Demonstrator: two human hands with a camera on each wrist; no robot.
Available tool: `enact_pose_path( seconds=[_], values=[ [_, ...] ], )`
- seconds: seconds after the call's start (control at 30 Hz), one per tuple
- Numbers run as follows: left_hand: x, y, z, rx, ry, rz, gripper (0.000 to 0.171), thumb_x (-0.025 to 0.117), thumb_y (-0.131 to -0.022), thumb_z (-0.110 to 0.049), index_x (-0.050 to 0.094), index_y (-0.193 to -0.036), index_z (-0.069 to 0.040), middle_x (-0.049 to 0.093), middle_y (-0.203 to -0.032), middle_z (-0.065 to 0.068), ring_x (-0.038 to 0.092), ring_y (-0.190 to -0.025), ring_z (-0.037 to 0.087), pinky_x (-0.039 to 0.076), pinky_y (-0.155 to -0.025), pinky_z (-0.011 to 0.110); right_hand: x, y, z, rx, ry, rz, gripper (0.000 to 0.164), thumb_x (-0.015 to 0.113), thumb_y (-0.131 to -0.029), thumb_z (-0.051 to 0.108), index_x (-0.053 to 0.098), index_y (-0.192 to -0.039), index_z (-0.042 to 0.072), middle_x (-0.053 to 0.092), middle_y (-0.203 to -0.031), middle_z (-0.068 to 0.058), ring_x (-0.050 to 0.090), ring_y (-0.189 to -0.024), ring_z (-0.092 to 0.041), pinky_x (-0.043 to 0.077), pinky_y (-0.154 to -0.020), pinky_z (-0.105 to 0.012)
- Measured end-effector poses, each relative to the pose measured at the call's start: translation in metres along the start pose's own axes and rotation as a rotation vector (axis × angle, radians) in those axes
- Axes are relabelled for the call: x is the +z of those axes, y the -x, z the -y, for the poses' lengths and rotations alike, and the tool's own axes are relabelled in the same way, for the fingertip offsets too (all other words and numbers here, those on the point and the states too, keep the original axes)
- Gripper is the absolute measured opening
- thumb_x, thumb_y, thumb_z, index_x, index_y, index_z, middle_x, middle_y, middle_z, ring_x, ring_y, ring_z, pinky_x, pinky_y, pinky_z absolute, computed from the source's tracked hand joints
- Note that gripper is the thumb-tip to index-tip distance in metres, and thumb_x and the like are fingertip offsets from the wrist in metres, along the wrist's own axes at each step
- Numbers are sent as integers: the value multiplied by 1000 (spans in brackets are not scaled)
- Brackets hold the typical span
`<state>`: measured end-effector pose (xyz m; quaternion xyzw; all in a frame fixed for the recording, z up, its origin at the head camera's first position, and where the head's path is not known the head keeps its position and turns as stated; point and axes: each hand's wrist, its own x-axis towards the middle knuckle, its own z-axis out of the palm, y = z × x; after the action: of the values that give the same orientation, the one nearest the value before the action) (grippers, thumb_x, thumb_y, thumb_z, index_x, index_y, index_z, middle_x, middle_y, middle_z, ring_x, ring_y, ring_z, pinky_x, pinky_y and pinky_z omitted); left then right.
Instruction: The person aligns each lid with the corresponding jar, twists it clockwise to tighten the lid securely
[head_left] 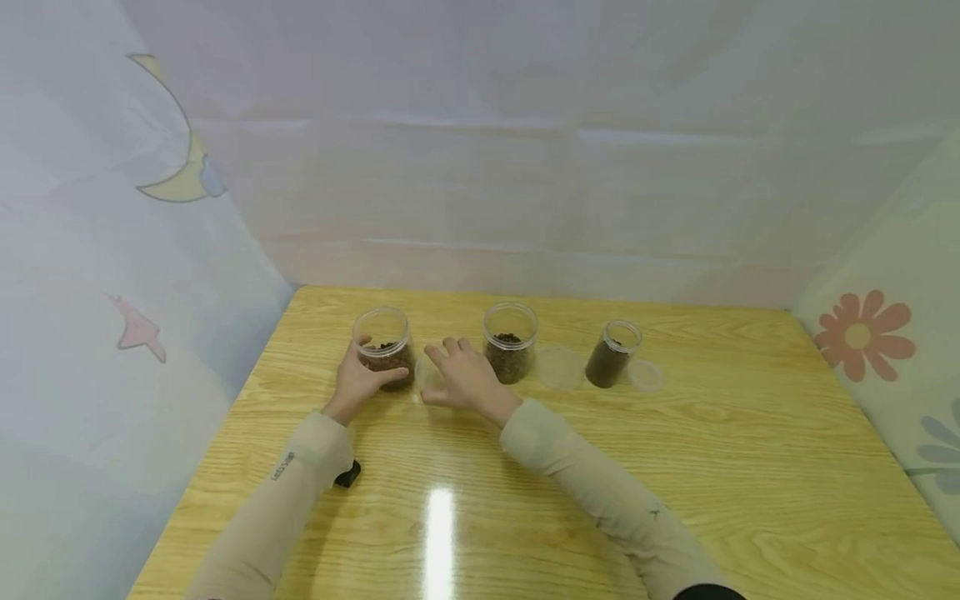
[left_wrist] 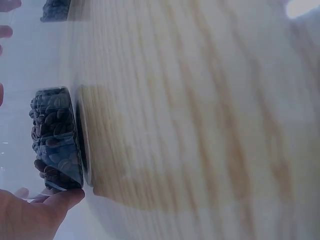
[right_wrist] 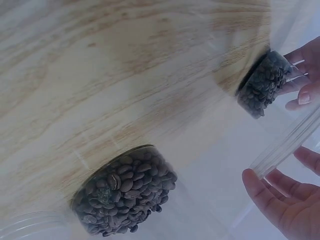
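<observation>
My left hand (head_left: pixel 358 379) grips a clear jar (head_left: pixel 385 354) at the left, with thumb and fingers on opposite sides. Dark coffee beans (left_wrist: pixel 55 140) fill its lower part, and its mouth is uncovered. Between this jar and a second one, my right hand (head_left: pixel 465 379) pinches a clear round lid (right_wrist: pixel 287 145) by its rim, thumb on one side and fingers on the other. The second jar (head_left: pixel 511 346), also uncovered and holding coffee beans (right_wrist: pixel 127 192), stands just beyond the right hand.
A narrower uncovered jar (head_left: pixel 610 362) with dark contents stands farther right. Two clear lids lie flat: a larger lid (head_left: pixel 560 368) between the two right jars and a smaller lid (head_left: pixel 645 375) beside the narrow one. Patterned walls enclose the wooden table (head_left: pixel 712 483).
</observation>
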<state>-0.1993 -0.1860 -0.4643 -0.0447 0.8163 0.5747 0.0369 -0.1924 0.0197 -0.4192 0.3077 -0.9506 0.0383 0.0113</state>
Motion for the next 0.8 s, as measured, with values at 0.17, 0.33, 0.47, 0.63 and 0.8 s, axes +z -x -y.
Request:
enact_pose_path(
  seconds=[0.17, 0.33, 0.47, 0.63, 0.8],
  values=[
    [2, 2, 1, 3, -29, -3, 99, 81, -67, -30, 19, -140, -4, 31, -140, 20, 28, -128, 36, 29, -101, 50, -1, 6, 1, 10, -11, 0, 71, 58, -80, 54, 42, -136, 14, 45, -129, -17, 45, -114, -34, 49, -82, -42],
    [5, 7, 0, 12, -24, -16, 99, 82, -67, -29, 19, -140, -4, 30, -140, 20, 27, -129, 35, 28, -102, 50, -1, 13, 2, 16, -27, -8, 71, 58, -80, 55, 42, -135, 14, 45, -129, -17, 45, -114, -34, 50, -79, -41],
    [6, 9, 1, 6, -34, -19, 100, 82, -66, -28, 20, -140, -4, 30, -140, 20, 26, -130, 36, 27, -102, 50, -1, 18, 2, -2, -21, -35, 72, 60, -79, 56, 45, -134, 13, 46, -127, -17, 47, -111, -34, 52, -73, -39],
    [6, 10, 1, 13, -42, -18, 99, 82, -66, -29, 21, -140, -4, 33, -139, 20, 28, -129, 36, 29, -101, 50, -1, 20, 2, -13, 0, -66, 71, 61, -78, 56, 46, -133, 12, 48, -125, -17, 48, -109, -33, 53, -70, -36],
    [8, 13, -3, 27, -43, -22, 97, 82, -66, -27, 22, -139, -4, 36, -135, 20, 34, -125, 36, 35, -97, 49, -2, 23, 0, -12, -12, -72, 70, 61, -79, 55, 47, -132, 12, 48, -125, -17, 48, -110, -33, 52, -71, -36]
  ],
)
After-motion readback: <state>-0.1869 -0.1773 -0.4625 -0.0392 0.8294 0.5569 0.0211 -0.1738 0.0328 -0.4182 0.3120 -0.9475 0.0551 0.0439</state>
